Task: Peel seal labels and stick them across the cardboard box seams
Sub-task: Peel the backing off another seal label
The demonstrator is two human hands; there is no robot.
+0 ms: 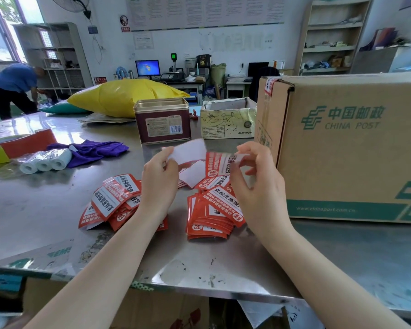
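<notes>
— What are you doing with that one?

— Splitting it. My left hand point(160, 172) pinches the white backing point(191, 150), my right hand point(252, 176) pinches the red label point(220, 162) by its end. Both are held up over the middle of the table point(57, 222), between my hands, and blurred, so I can't tell how much has come free.

— How do you keep it from curling onto itself?

— I'd pull the two apart slowly and low, holding only the label's end so the glue stays off my fingertips, and keep it flat until it reaches the cardboard.

— Where are the rest?

— Two heaps below my hands: the loose pile point(112, 203) under my left wrist, the stack point(211, 214) under my right, both well in from the near edge.

— And the box?

— The box point(347, 148) stands at the right edge, just beside my right hand. One stuck label point(269, 85) already wraps its top far corner. I judge that this one goes across another seam.
</notes>
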